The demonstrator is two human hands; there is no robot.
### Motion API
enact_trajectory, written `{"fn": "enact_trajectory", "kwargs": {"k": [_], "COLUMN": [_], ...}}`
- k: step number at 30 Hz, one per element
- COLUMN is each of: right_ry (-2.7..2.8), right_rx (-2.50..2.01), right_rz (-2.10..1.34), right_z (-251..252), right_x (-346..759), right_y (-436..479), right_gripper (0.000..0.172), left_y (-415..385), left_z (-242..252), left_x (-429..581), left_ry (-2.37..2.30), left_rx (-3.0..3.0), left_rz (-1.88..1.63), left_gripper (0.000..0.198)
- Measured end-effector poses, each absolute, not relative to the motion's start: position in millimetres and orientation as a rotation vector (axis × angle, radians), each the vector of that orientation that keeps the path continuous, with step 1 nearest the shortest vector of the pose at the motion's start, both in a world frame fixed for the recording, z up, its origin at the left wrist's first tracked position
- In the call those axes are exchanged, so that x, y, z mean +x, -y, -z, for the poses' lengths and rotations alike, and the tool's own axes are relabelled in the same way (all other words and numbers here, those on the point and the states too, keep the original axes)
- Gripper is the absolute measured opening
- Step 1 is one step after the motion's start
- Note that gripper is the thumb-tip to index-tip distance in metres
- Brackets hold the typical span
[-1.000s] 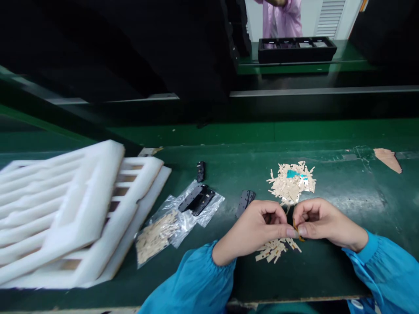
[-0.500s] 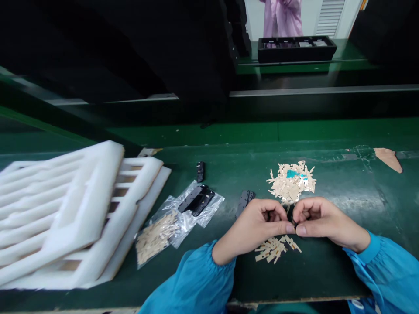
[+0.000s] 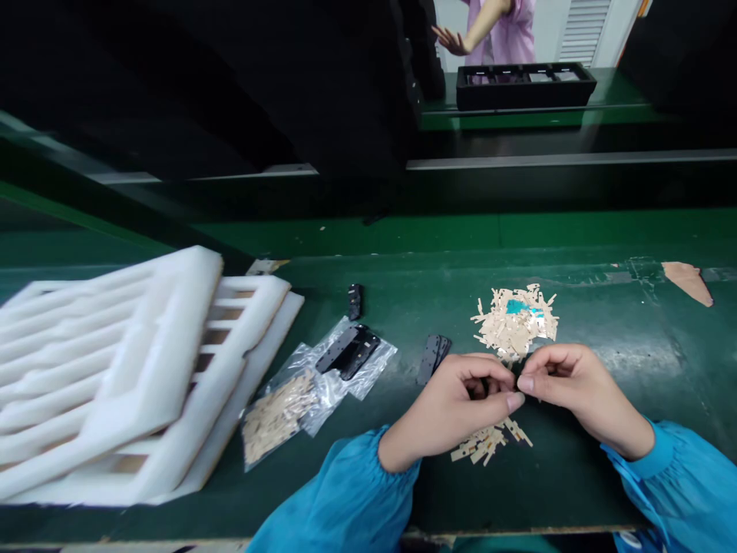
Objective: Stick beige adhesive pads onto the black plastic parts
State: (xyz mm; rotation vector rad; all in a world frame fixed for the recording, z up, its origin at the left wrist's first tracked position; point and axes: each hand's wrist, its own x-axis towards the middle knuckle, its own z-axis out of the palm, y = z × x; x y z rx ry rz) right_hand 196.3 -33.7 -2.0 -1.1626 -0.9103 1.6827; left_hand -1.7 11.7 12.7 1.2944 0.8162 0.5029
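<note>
My left hand (image 3: 461, 403) and my right hand (image 3: 581, 392) meet fingertip to fingertip over the green bench. Both are closed in pinches, and whatever lies between the fingers is too small and hidden to make out. Just beyond them is a heap of small cream-coloured flat strips (image 3: 507, 326) with teal pieces on top. A smaller pile of similar strips (image 3: 480, 444) lies just below my hands, partly covered by the left one. Dark flat plates with small holes (image 3: 431, 357) rest beside my left hand.
White foam trays (image 3: 155, 369) are stacked at the left. Clear bags hold cream strips (image 3: 276, 415) and black parts (image 3: 351, 352). A small black part (image 3: 355, 301) lies behind them. At the back, a person in pink (image 3: 507, 34) stands behind a black divided bin (image 3: 527, 87). A tan scrap (image 3: 688, 282) lies right.
My right fingertips have risen slightly and the grip of both hands has shifted. Across the bench, the person in pink has stretched out an arm with the hand spread.
</note>
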Motion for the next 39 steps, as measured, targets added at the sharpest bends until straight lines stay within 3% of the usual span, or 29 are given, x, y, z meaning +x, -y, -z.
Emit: {"fn": "enact_trajectory", "kwargs": {"k": [8,28,31,34,36,39], "right_ry": [0.912,0.841,0.89,0.956,0.998,1.024], "right_rx": [-1.196,-0.999,-1.089,-1.176,-1.203,-1.226], "right_rz": [-1.645,-1.884,-1.825,-1.754,-1.731,-1.706], "right_z": [-1.8,-3.2,-1.9,-0.9,-0.6,-0.8], "right_x": [195.8,194.1,196.3,198.2,198.5,197.4], "right_y": [33.9,39.3,40.2,39.9,39.4,38.4], "right_gripper": [0.019,0.025,0.025,0.026,0.026,0.026], "left_y": [-15.5,-10.1,-14.4,-25.5,-34.7,-45.8], "left_z": [-11.2,2.1,-9.8,-23.4,-27.6,-24.8], "left_x": [-4.8,2.0,-6.5,-29.4,-47.2,-64.6], "left_ry": [-0.801,-0.784,-0.882,-1.388,-1.725,-1.729], "left_rx": [1.233,1.03,1.294,1.845,2.028,1.981], "left_rz": [-0.425,-0.265,-0.293,-0.403,-0.27,0.014], "left_gripper": [0.014,0.061,0.056,0.042,0.036,0.033]}}
